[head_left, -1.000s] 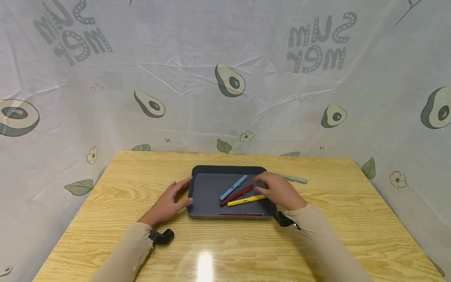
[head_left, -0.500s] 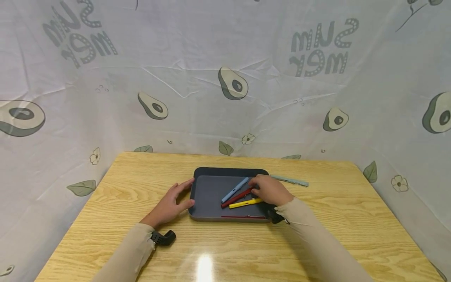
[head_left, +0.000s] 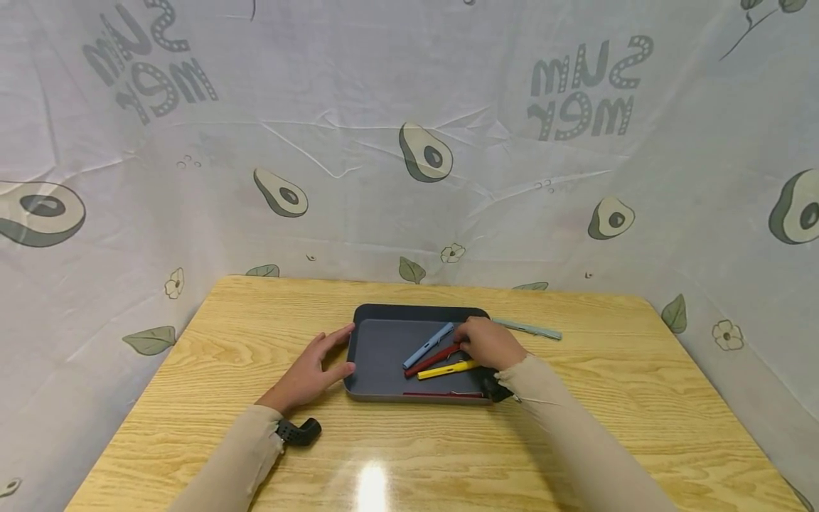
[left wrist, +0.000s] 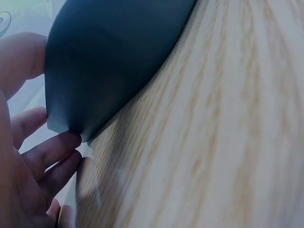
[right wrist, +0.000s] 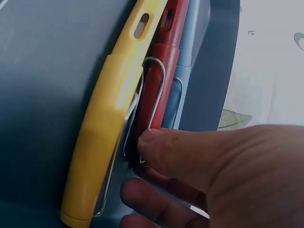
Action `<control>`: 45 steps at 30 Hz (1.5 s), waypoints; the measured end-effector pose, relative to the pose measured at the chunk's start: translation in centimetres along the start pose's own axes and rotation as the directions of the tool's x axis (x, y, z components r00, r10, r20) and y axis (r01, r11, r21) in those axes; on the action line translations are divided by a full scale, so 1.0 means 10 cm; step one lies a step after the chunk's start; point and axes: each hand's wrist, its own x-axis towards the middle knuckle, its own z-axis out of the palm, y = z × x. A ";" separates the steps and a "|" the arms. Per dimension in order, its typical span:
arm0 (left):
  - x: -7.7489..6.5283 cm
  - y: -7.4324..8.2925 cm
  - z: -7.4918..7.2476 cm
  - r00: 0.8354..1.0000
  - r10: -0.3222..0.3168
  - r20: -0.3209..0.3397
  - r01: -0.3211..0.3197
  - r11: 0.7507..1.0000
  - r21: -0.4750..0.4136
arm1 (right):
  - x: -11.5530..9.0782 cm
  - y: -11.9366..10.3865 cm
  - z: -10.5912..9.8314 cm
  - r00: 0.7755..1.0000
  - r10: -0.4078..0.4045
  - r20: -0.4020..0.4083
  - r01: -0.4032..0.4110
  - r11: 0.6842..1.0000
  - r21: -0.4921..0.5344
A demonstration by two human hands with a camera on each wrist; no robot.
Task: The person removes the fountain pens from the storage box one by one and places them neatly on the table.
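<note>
White fabric backdrop point(head_left: 345, 85) w/ printed avocados, leaves, flowers & mirrored "summer" lettering hung behind the work area. Wood-grain table point(head_left: 422, 441) stood in front of it. Beige sleeves point(head_left: 576, 430) covered both forearms.

Dark grey tray point(head_left: 380, 348) lay horiz. on the table, btwn both hands. Left hand point(head_left: 310, 373): at tray's L end; fingers & thumb spread, not curled, tips touching the wall; nothing gripped. Right hand point(head_left: 493, 345): over tray's R end; thumb & fingertips pinched the red pen point(head_left: 433, 360) at its cap end.

Pen pos.: red pen inside the tray, R of centre, btwn light blue pen point(head_left: 427, 346) (far side) & yellow pen point(head_left: 446, 369) (near side), all three lying at a slant. Dark-red pen point(head_left: 441, 394) lay along near wall, mostly hidden by rim. Pale green pen point(head_left: 527, 328) lay outside, on table, beyond tray's far R corner.

Black wrist unit point(head_left: 301, 432) was fitted at L cuff. Smallest part: silver wire clip point(right wrist: 164, 78) on red pen, adj. to thumb tip.
</note>
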 end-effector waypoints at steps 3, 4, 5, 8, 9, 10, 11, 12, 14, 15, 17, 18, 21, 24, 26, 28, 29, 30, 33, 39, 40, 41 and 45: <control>0.01 0.01 0.00 1.000 0.008 0.000 -0.008 1.000 0.000 | 0.01 0.01 0.00 1.000 0.005 0.016 -0.005 1.000 0.023; 0.01 0.02 0.01 1.000 0.010 0.001 -0.010 1.000 0.000 | 0.02 0.01 0.00 1.000 0.002 0.021 -0.002 1.000 0.027; 0.01 0.02 0.01 1.000 0.011 0.001 -0.011 1.000 0.001 | 0.02 0.02 0.00 1.000 0.005 0.030 -0.006 0.999 0.032; 0.01 0.03 0.01 1.000 0.013 0.000 -0.013 1.000 -0.002 | 0.02 0.02 0.00 0.999 0.005 0.049 -0.007 0.999 0.041; 0.01 0.03 0.01 1.000 0.015 0.000 -0.015 1.000 -0.001 | 0.02 0.02 0.00 0.999 0.006 0.053 -0.009 0.999 0.046; 0.01 0.03 0.01 1.000 0.016 -0.002 -0.016 1.000 0.002 | 0.02 0.02 0.00 0.998 0.005 0.057 -0.008 0.999 0.050; 0.00 0.03 0.01 1.000 0.017 -0.004 -0.017 1.000 0.005 | 0.02 0.01 0.00 0.998 0.009 0.059 -0.012 0.998 0.057; 0.00 0.02 0.01 1.000 0.018 -0.006 -0.018 1.000 0.006 | 0.01 0.01 0.00 0.998 0.010 0.057 -0.014 0.998 0.066; 0.00 0.02 0.01 1.000 0.018 -0.009 -0.018 1.000 0.011 | 0.01 0.00 0.00 0.999 0.015 0.052 -0.020 0.996 0.082; 0.00 0.01 0.01 1.000 0.016 -0.011 -0.016 1.000 0.010 | 0.00 -0.01 0.00 0.999 0.013 0.047 -0.017 0.996 0.088; -0.01 0.01 0.02 1.000 0.011 -0.012 -0.011 1.000 0.009 | -0.01 -0.01 0.01 0.999 0.017 0.036 -0.020 0.995 0.100; -0.01 0.01 0.02 1.000 0.009 -0.010 -0.009 1.000 0.008 | -0.01 -0.01 0.01 0.999 0.015 0.030 -0.018 0.994 0.105; -0.01 0.02 0.02 1.000 0.003 -0.007 -0.003 1.000 0.003 | -0.02 -0.01 0.02 1.000 0.004 0.004 -0.004 0.992 0.126; -0.01 0.03 0.01 1.000 0.002 -0.005 -0.002 1.000 0.000 | -0.04 0.01 0.03 0.999 -0.019 -0.031 0.023 0.989 0.145; -0.01 0.03 0.01 1.000 0.004 -0.007 -0.004 1.000 -0.003 | -0.05 0.02 0.03 0.998 -0.021 -0.055 0.030 0.986 0.162; -0.01 0.03 0.01 1.000 0.006 -0.008 -0.006 1.000 -0.003 | -0.07 0.04 0.02 0.997 -0.014 -0.076 0.028 0.982 0.187; -0.01 0.02 0.01 1.000 0.007 -0.009 -0.007 1.000 -0.001 | -0.08 0.05 0.02 0.997 -0.004 -0.083 0.021 0.979 0.205; -0.01 0.02 0.01 1.000 0.008 -0.009 -0.008 1.000 0.000 | -0.09 0.05 0.01 0.996 0.010 -0.088 0.010 0.975 0.222; -0.01 0.01 0.02 1.000 0.010 -0.007 -0.010 1.000 -0.001 | -0.15 0.09 -0.02 0.993 0.026 -0.114 0.005 0.964 0.265; -0.01 0.00 0.02 1.000 0.009 -0.002 -0.009 1.000 -0.004 | -0.24 0.21 -0.01 0.980 0.001 -0.200 0.056 0.959 0.277; -0.01 0.00 0.02 1.000 0.009 -0.003 -0.009 1.000 -0.004 | -0.26 0.23 -0.01 0.977 -0.005 -0.211 0.064 0.960 0.274; -0.01 0.00 0.02 1.000 0.010 -0.003 -0.010 1.000 -0.004 | -0.27 0.24 0.00 0.975 -0.006 -0.221 0.067 0.961 0.270; -0.01 0.01 0.01 1.000 0.008 -0.002 -0.008 1.000 -0.003 | -0.33 0.28 0.00 0.963 -0.018 -0.270 0.091 0.961 0.260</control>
